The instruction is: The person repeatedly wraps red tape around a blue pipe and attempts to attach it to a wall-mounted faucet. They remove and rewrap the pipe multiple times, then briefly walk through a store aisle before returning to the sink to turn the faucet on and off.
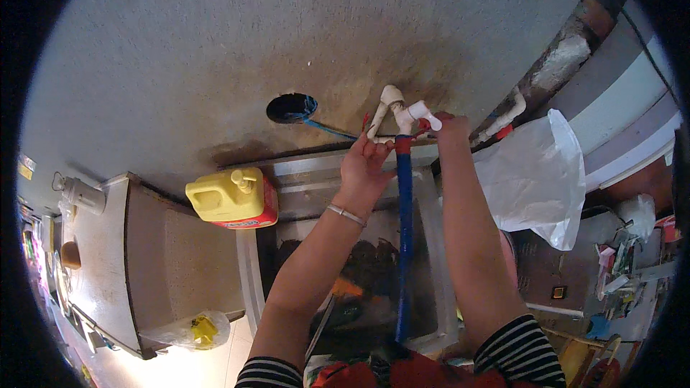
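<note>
A white plastic tap [420, 112] juts from a pale pipe fitting [391, 96] on the wall. A blue hose [404, 244] hangs from its outlet, and a red strip [403, 145] circles the hose's top end. Left of this joint is my left hand [365, 167], its fingers curled and pinched, with a bit of red poking up by the fingertips. My right hand [454, 129] is closed beside the tap lever, and red shows at its fingertips. What lies inside both grips is partly hidden.
Below is a stone-edged sink [251, 273] with dark contents. A yellow jug [228, 197] with a red label stands on its left rim. A blue cable runs from a wall hole [290, 108]. To the right hangs a white plastic bag [535, 176].
</note>
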The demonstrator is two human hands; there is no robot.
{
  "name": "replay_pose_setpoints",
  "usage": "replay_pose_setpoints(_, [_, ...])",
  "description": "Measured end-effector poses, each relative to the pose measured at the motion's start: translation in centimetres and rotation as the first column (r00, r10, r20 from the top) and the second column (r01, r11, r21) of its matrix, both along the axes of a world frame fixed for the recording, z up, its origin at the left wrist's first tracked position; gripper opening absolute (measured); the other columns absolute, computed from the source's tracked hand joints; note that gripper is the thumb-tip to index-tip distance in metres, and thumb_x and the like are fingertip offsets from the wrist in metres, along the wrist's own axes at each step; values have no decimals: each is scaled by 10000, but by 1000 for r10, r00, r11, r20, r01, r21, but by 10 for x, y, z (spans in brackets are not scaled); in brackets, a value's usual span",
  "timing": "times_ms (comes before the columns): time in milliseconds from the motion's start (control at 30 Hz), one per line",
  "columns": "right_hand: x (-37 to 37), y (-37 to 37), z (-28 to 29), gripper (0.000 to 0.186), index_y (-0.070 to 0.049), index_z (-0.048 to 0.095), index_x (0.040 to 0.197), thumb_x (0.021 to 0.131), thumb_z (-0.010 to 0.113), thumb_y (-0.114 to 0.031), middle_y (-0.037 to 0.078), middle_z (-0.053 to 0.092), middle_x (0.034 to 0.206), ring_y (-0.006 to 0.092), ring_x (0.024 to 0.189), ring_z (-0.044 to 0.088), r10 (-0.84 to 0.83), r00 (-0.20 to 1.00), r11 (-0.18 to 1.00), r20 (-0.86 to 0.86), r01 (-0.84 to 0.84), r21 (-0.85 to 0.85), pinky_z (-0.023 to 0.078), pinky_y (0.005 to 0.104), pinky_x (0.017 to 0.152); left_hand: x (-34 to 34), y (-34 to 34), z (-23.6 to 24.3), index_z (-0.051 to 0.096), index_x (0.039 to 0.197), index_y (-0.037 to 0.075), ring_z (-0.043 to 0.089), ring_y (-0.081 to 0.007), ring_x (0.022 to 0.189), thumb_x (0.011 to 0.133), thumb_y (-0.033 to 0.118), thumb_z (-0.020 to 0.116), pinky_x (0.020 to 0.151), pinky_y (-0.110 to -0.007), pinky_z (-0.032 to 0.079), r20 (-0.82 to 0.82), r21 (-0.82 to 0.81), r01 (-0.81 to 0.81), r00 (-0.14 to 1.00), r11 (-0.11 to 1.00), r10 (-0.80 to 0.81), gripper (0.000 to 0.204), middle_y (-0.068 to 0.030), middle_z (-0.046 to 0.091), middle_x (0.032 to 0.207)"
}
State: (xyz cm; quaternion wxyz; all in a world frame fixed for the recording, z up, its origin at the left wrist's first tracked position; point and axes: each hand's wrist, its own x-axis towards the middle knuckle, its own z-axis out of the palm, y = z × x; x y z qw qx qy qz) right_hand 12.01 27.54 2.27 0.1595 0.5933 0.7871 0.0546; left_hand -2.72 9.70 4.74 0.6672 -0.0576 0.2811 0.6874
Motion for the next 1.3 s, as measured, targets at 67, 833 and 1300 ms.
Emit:
replay_pose_setpoints(67, [-4, 5, -3, 271, -220, 591, 1072, 835, 481, -291, 29, 636, 1008, 165, 918, 608, -120, 989, 993, -89, 119, -18, 475, 325, 709, 1, 1, 5, 387, 588, 187, 555, -214, 879, 917, 315, 420, 896, -604, 220, -1, 15, -24, 1000, 1000, 24, 355, 9, 468, 585])
replay_pose_setpoints(833, [-28, -222, -56, 320, -77, 454, 1044, 905, 480, -364, 17, 515, 787, 128, 592, 502, -624, -602, 781, -499, -475, -404, 451, 281, 542, -6, 10, 5, 392, 666, 154, 579, -205, 751, 921, 312, 437, 691, -543, 360, -129, 36, -115, 985, 993, 119, 304, 9, 410, 588])
replay_pose_setpoints(1300, [-84, -209, -54, 324, -66, 419, 1069, 930, 431, -358, 40, 522, 800, 111, 599, 507, -401, -518, 911, -756, -142, -387, 460, 255, 537, -54, -78, -66, 373, 1269, 47, 505, -166, 1020, 834, 222, 615, 901, -347, 387, -978, 77, 506, 204, 859, -32, 528, -81, 524, 1104])
